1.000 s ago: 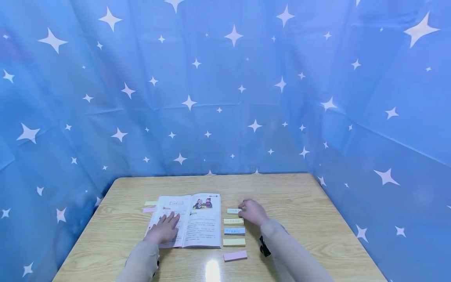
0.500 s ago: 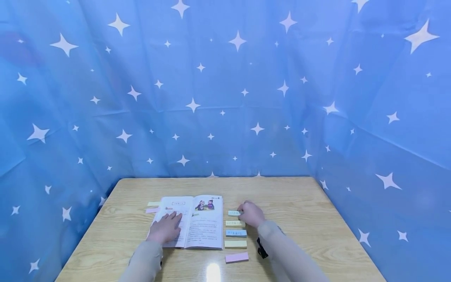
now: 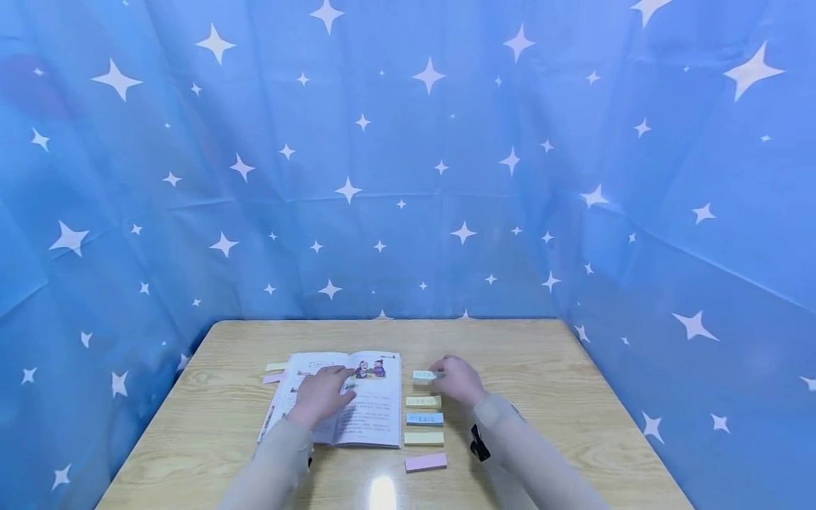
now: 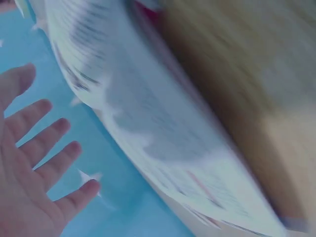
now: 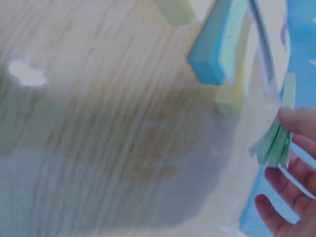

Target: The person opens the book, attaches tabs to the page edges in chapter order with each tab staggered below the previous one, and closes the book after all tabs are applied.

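An open book (image 3: 372, 418) lies on the wooden table, a picture of two figures on its right page. My left hand (image 3: 321, 398) is over the book near the centre fold, fingers extended; the left wrist view shows this hand (image 4: 29, 163) spread, apart from the curving pages (image 4: 148, 123). To the right of the book, my right hand (image 3: 460, 381) pinches a pale green sticky note pad (image 3: 423, 376) with handwriting on it. Between thumb and fingers, the pad's sheets (image 5: 274, 145) fan apart at one end in the right wrist view.
Below the green pad, a yellow pad (image 3: 423, 402), a blue pad (image 3: 424, 418), another yellow pad (image 3: 423, 439) and a pink pad (image 3: 426, 462) form a column on the table (image 3: 542, 453). Yellow and pink tabs (image 3: 273, 378) stick out from the book's left edge.
My left hand has moved from the left page up and right towards the fold. The green pad has risen slightly in my right hand, away from the yellow pad below it.
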{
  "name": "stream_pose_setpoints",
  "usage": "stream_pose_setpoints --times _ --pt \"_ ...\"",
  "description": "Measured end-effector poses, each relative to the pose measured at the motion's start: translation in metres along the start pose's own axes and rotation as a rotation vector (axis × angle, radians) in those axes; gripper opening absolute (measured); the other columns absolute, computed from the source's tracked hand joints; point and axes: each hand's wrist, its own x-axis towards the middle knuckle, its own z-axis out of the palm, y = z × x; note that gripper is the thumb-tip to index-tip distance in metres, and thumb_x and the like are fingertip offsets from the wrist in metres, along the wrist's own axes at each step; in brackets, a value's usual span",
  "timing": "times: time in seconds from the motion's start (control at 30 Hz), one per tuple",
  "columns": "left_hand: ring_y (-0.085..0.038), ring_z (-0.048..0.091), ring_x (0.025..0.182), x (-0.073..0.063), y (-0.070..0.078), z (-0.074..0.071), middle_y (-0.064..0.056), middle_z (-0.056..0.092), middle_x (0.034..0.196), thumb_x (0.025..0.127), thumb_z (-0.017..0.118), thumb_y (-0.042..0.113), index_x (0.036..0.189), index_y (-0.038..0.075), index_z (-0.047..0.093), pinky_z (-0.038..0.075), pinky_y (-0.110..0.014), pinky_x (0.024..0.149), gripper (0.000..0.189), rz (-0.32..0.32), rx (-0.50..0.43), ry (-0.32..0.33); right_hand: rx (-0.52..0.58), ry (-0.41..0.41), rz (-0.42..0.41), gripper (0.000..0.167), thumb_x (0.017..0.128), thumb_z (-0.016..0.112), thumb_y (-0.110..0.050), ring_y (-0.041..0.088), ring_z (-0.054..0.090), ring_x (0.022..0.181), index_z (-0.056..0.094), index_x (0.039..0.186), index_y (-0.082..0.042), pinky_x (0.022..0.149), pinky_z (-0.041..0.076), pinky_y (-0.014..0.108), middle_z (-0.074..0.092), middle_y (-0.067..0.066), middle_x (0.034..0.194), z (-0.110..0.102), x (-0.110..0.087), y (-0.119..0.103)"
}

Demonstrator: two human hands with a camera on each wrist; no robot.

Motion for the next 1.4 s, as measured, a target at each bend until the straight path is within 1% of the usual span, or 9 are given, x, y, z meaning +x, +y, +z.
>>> stream_pose_setpoints --times 0.13,0.27,0.4,0.57,0.8,0.9,1.03,1.2,1.4 --pt "-0.029 0.056 0.117 0.013 0.026 -0.001 -0.006 0.064 0.123 0.086 0.072 0.037 0.125 0.015 0.066 0.044 -0.056 0.096 0.045 0.092 -0.016 0.086 -0.035 0.013 -0.052 0.023 0.082 0.074 -0.015 0.019 0.064 0.09 0.074 0.104 -0.009 0.079 0.055 0.039 0.066 0.002 0.101 -0.013 -0.004 -0.008" --pt "-0.023 0.059 0.111 0.024 0.05 -0.001 -0.002 0.068 0.115 0.083 0.075 0.038 0.116 0.016 0.07 0.046 -0.049 0.094 0.039 0.185 0.014 0.153 -0.08 0.021 -0.135 0.023 0.082 0.073 -0.015 0.02 0.064 0.089 0.074 0.105 -0.008 0.079 0.055 0.037 0.067 0.003 0.1 -0.023 -0.009 -0.019" --pt "-0.021 0.059 0.111 0.033 0.072 -0.001 0.001 0.068 0.114 0.082 0.076 0.04 0.114 0.018 0.07 0.046 -0.047 0.095 0.039 0.248 0.052 0.16 -0.124 0.024 -0.187 0.023 0.083 0.074 -0.016 0.021 0.064 0.088 0.074 0.105 -0.008 0.077 0.055 0.036 0.067 0.003 0.099 -0.031 -0.014 -0.03" --pt "-0.02 0.059 0.109 0.04 0.089 0.0 0.002 0.069 0.112 0.081 0.077 0.039 0.114 0.018 0.07 0.046 -0.046 0.095 0.039 0.3 0.04 0.164 -0.169 0.043 -0.213 0.022 0.084 0.075 -0.018 0.017 0.063 0.088 0.075 0.105 -0.012 0.074 0.055 0.033 0.066 0.0 0.099 -0.037 -0.019 -0.04" --pt "-0.017 0.061 0.095 0.043 0.093 0.006 0.008 0.069 0.088 0.08 0.08 0.032 0.096 0.02 0.075 0.048 -0.041 0.084 0.021 0.331 0.045 0.182 -0.183 0.018 -0.229 0.02 0.086 0.074 -0.02 0.017 0.063 0.092 0.075 0.105 -0.016 0.074 0.055 0.03 0.066 -0.001 0.103 -0.038 -0.024 -0.045" --pt "-0.016 0.06 0.09 0.045 0.093 0.007 0.009 0.068 0.083 0.079 0.081 0.031 0.092 0.02 0.075 0.047 -0.041 0.081 0.019 0.34 0.054 0.188 -0.171 0.029 -0.23 0.019 0.086 0.074 -0.02 0.016 0.062 0.091 0.075 0.104 -0.015 0.074 0.054 0.029 0.066 -0.001 0.101 -0.037 -0.025 -0.045" --pt "-0.015 0.059 0.087 0.044 0.09 0.008 0.01 0.066 0.081 0.079 0.081 0.031 0.09 0.02 0.075 0.047 -0.041 0.082 0.017 0.337 0.068 0.173 -0.155 0.006 -0.24 0.024 0.085 0.074 -0.02 0.017 0.062 0.093 0.074 0.108 -0.013 0.076 0.054 0.03 0.067 0.0 0.103 -0.037 -0.025 -0.047" --pt "-0.016 0.06 0.091 0.046 0.088 0.005 0.009 0.067 0.081 0.079 0.08 0.031 0.089 0.02 0.074 0.046 -0.044 0.086 0.016 0.343 0.067 0.178 -0.168 0.004 -0.23 0.034 0.083 0.076 -0.023 0.021 0.062 0.098 0.071 0.114 -0.01 0.081 0.054 0.034 0.066 0.004 0.108 -0.04 -0.024 -0.044" --pt "-0.018 0.06 0.096 0.046 0.086 0.002 0.009 0.069 0.085 0.079 0.08 0.031 0.09 0.02 0.074 0.046 -0.044 0.09 0.016 0.336 0.07 0.176 -0.146 -0.015 -0.218 0.033 0.083 0.076 -0.022 0.021 0.062 0.098 0.072 0.113 -0.009 0.083 0.054 0.037 0.065 0.004 0.108 -0.044 -0.025 -0.042"
